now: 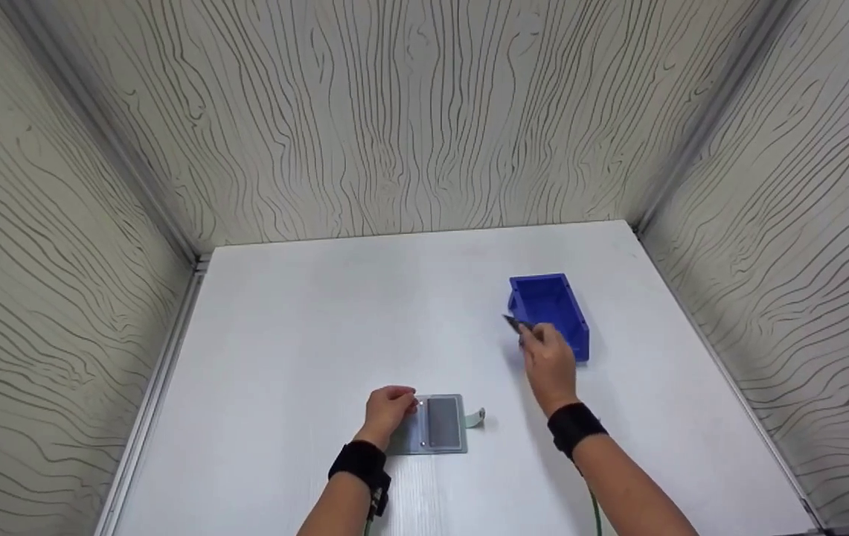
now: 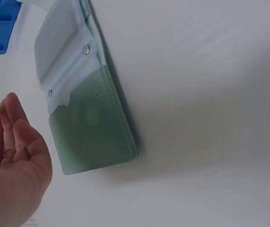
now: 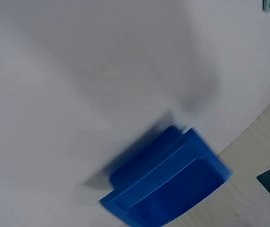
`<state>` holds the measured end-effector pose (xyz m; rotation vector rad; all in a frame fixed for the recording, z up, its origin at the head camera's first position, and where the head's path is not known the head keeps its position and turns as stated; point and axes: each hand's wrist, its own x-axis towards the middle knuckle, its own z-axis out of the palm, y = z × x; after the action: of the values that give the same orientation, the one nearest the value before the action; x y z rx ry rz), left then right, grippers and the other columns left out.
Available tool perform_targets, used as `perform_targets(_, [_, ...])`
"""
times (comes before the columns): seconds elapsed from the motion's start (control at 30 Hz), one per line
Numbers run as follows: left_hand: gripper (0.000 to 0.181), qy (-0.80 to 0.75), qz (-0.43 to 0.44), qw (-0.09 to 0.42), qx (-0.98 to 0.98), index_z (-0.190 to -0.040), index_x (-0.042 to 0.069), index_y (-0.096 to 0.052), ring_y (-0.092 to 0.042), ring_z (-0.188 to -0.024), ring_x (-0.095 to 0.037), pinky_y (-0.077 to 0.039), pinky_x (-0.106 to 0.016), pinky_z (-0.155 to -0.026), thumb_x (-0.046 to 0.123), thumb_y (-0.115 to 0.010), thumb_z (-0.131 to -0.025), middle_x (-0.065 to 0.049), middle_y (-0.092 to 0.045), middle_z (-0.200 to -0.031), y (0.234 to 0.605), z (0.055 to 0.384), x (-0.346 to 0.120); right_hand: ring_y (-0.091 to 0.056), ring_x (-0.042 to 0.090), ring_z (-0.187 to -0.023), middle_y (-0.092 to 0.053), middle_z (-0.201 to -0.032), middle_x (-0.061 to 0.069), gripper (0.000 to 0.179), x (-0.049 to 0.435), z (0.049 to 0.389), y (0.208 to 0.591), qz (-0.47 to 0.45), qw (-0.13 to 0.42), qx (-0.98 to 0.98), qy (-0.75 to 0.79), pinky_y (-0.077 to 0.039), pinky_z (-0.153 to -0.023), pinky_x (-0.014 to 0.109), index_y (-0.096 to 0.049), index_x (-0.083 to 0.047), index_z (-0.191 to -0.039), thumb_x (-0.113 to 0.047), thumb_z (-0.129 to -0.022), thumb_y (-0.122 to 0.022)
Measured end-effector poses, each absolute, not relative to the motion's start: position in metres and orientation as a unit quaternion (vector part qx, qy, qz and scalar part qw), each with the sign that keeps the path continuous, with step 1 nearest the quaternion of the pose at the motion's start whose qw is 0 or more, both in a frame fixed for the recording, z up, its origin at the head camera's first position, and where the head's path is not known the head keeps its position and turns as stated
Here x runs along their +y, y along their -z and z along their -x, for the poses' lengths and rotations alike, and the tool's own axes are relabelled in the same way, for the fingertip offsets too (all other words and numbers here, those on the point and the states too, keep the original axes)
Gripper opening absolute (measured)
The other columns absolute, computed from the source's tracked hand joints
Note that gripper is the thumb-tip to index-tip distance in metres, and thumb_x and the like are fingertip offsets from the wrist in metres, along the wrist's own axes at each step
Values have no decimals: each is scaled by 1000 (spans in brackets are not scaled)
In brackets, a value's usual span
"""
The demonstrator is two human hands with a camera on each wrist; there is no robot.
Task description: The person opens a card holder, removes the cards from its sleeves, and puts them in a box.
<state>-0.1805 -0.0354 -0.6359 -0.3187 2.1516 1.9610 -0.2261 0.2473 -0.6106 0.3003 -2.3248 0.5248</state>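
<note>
Nearest me, black wristbands (image 1: pixel 577 426) circle both wrists. My left hand (image 1: pixel 387 408) hangs over the left part of the wallet (image 1: pixel 445 424), its fingers loosely bent and pinching nothing that I can see. The wallet lies unfolded in front of me, clear sleeve and snaps up, strap (image 1: pixel 475 418) out to the right, probably to leave the pocket easy to reach. Farther out, my right hand (image 1: pixel 550 365) pinches what looks like a thin dark card (image 1: pixel 513 323) by one end, likely to leave the rest free. That hand overlaps the blue bin (image 1: pixel 573 301); whether they touch, I cannot tell. The bin seems set for my right arm's reach. The white table (image 1: pixel 305 320) looks smooth and softly shadowed. Beyond, wood-grain walls (image 1: pixel 409 134) enclose it, with metal rails (image 1: pixel 145 387) along the sides.
</note>
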Motion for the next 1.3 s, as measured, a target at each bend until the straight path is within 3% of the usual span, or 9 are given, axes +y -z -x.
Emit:
perform_targets(0.13, [25,-647,113,110,746,-108,-13,-64,-68,-78,-16,-56,-28,-73,2,-59,-89,-13,-71,-88,637,179,-37,-59,32,-72,-61,-87,16,17,280,233,617,-62,355,-915,-180,-47,-59,44,-74,3,-100,-1,-84,-71])
perform_targets(0.3, [23,-637,113,105,755,-105,-10,-67,-66,-77,-15,-54,-27,-72,3,-60,-88,-12,-71,-86,640,180,-37,-56,35,-60,-59,-79,19,11,297,237,628,-82,350,-926,-115,-43,-47,46,-73,9,-90,1,-84,-68])
perform_targets(0.47, [20,-637,116,101,755,-101,-8,-68,-65,-74,-13,-54,-30,-72,3,-61,-87,-10,-71,-83,642,180,-37,-56,36,-59,-60,-76,19,9,301,240,637,-93,325,-938,-79,-45,-46,47,-73,9,-84,4,-82,-67])
perform_targets(0.9, [21,-625,135,115,760,-103,-5,-69,-64,-75,-12,-53,-29,-72,5,-60,-87,-6,-69,-84,641,180,-38,-56,40,-86,-68,-91,21,16,298,240,647,-66,213,-974,-36,-43,-62,52,-75,1,-89,1,-83,-60])
perform_targets(1.17, [22,-619,126,102,768,-102,-5,-70,-61,-73,-11,-50,-25,-65,7,-61,-85,-8,-71,-85,643,180,-41,-57,43,-98,-68,-104,21,29,297,243,653,-61,156,-985,-46,-44,-73,54,-68,2,-112,0,-85,-61])
perform_targets(1.3, [23,-614,123,102,773,-103,-5,-69,-60,-75,-13,-49,-26,-65,7,-61,-85,-8,-70,-86,645,179,-42,-55,44,-103,-68,-108,23,34,297,243,657,-56,121,-990,-44,-44,-80,57,-63,4,-117,-1,-84,-61])
